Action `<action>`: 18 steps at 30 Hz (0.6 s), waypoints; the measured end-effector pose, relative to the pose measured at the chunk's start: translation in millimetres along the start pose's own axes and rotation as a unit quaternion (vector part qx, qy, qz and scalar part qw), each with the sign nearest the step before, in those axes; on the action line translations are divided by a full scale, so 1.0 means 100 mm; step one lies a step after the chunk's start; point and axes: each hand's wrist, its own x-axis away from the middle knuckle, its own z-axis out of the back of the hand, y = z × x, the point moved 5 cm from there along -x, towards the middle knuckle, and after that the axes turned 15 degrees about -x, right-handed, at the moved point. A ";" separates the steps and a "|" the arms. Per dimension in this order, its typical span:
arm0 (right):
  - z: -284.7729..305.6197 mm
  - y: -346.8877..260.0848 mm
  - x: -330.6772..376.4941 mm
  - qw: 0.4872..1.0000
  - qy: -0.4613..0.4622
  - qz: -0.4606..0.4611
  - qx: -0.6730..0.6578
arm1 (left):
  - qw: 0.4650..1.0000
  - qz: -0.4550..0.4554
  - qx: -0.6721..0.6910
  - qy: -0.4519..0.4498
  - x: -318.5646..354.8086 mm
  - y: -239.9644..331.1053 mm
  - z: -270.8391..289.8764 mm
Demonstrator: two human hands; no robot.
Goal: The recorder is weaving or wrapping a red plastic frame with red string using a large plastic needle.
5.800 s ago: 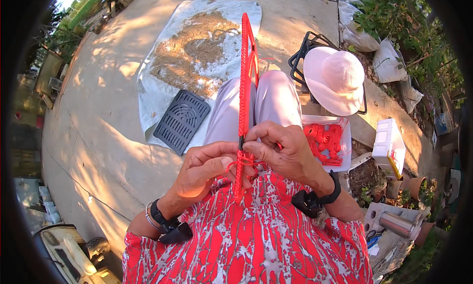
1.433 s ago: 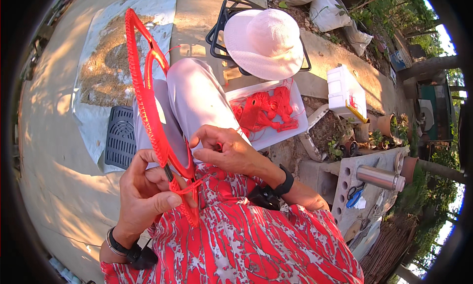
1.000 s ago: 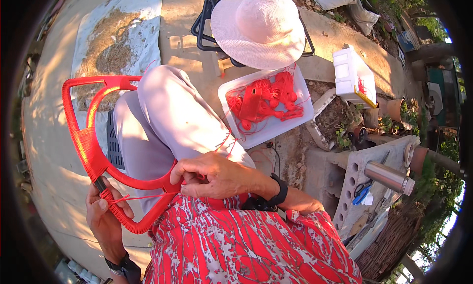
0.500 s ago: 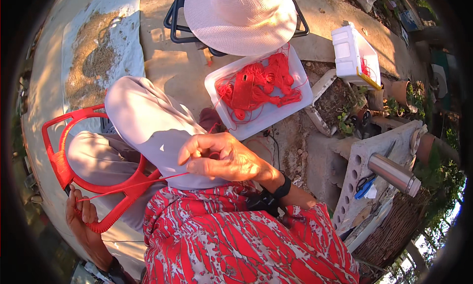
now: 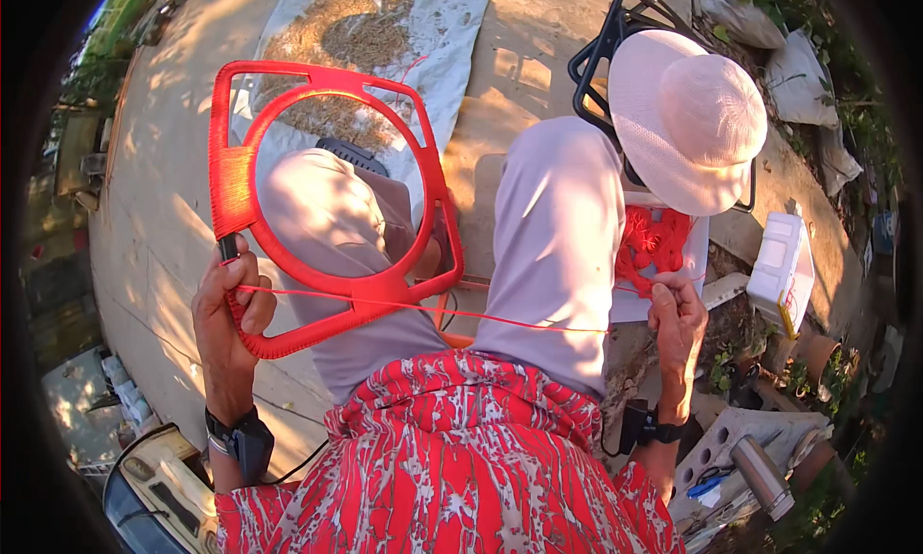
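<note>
A red cord-wrapped frame [image 5: 234, 203], squared outside with a round ring inside, stands tilted over my left knee. My left hand [image 5: 227, 304] is closed around its lower left side, just below a short dark bare stretch. From there a thin red cord [image 5: 461, 311] runs taut across my lap to the right knee; beyond the knee its path is hard to follow. My right hand [image 5: 679, 325] has its fingers pinched together on red cord, beside a white tub [image 5: 630, 309] of tangled red cord [image 5: 654, 242]. The knee and a hat hide part of the tub.
A pale sun hat [image 5: 687, 122] sits over a black-framed stool [image 5: 601, 69]. At right are a white box [image 5: 781, 266], a pierced concrete block [image 5: 716, 448], a steel flask [image 5: 762, 477] and blue scissors [image 5: 707, 485]. A white sheet [image 5: 452, 54] with grain lies ahead.
My right hand has moved from above my lap out to the right, near the tub, drawing the cord longer. The frame has been raised more upright in my left hand. The view has turned left.
</note>
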 end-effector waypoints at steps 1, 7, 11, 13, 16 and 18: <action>-0.01 -0.18 0.02 0.998 0.025 0.037 0.035 | 1.000 0.003 0.002 0.011 -0.03 -0.04 0.07; -0.45 -1.06 -0.04 0.986 0.031 0.105 0.126 | 0.999 0.003 0.050 0.017 -0.09 -0.19 0.41; -1.02 -1.31 -0.07 0.954 -0.144 0.068 0.256 | 0.998 -0.023 0.016 0.052 0.06 -0.21 0.57; -1.36 -1.32 -0.10 0.905 -0.255 0.093 0.326 | 0.998 -0.027 0.019 0.059 0.07 -0.25 0.65; -1.69 -1.23 -0.09 0.863 -0.363 0.072 0.344 | 0.996 -0.028 0.053 0.065 0.13 -0.30 0.76; -1.82 -1.07 -0.03 0.835 -0.435 0.026 0.335 | 0.994 -0.038 0.078 0.072 0.18 -0.33 0.83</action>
